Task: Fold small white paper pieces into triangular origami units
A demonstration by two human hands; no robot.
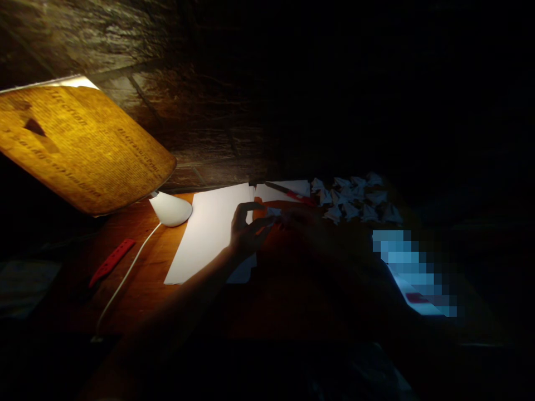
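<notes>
A small folded piece of paper (273, 212) is up between my two hands, over the wooden table. My left hand (246, 231) curves around its left side, with the thumb and a finger at the paper. In deep shadow on the other side, my right hand (304, 225) has its fingertips close to or on the same piece; its fingers barely show. Under and behind my left hand lie white paper sheets (211, 228). Past my right hand, several folded paper shapes (350, 209) sit in rows.
A knife (288, 192) with a dark blade and red handle rests by more sheets at the back. On the left stand a lit lamp (171, 210) with its cord and a red, long, flat object (112, 262). A glowing phone-like screen (412, 273) lies right. A stone wall (217, 128) rises behind.
</notes>
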